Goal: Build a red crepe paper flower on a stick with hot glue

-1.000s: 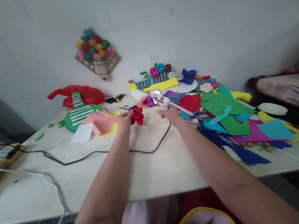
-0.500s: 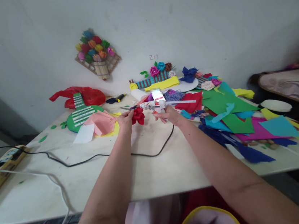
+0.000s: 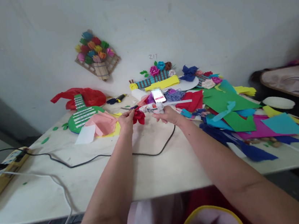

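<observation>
My left hand [image 3: 127,121] pinches a red paper flower [image 3: 139,117] above the middle of the table. Closed around a white hot glue gun [image 3: 160,107] is my right hand [image 3: 169,115], with a long glue stick [image 3: 182,101] jutting out of the gun's back to the right. The gun's nozzle points left and is at the top of the flower; whether it touches the petals I cannot tell. A black cord [image 3: 154,155] runs from below my right hand across the table. Behind the gun lies a phone [image 3: 159,96], its upper part blurred out.
On the left stand a green guitar-shaped craft [image 3: 80,115], pink paper [image 3: 102,123] and a power strip [image 3: 11,161]. Coloured paper sheets [image 3: 227,102] pile up on the right, near a white dish [image 3: 278,103]. Scissors [image 3: 128,108] lie behind my left hand. A flower craft [image 3: 99,56] hangs on the wall.
My right hand has turned the glue gun so its nozzle points left and brought it to the red flower. My left hand keeps hold of the flower, almost still.
</observation>
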The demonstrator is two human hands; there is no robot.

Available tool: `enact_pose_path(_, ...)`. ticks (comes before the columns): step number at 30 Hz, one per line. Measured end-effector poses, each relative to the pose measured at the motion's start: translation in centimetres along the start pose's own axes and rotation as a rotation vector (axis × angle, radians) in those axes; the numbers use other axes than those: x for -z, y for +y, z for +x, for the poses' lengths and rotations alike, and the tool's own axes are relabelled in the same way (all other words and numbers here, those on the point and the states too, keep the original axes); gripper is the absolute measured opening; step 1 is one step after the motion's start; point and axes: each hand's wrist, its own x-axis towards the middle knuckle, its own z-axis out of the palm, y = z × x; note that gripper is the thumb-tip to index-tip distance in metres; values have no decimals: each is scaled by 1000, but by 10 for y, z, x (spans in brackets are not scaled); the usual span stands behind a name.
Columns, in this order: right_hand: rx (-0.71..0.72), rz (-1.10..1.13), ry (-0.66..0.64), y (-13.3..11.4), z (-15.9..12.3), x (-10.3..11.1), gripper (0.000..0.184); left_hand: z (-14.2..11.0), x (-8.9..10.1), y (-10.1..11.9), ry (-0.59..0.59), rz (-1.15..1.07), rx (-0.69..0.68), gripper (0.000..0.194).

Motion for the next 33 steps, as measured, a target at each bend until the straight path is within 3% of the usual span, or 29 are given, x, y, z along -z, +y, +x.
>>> enact_pose_path(33, -103, -117, 51, -8, 0, -5, 22, -2, -3, 0, -22, 9, -16, 32)
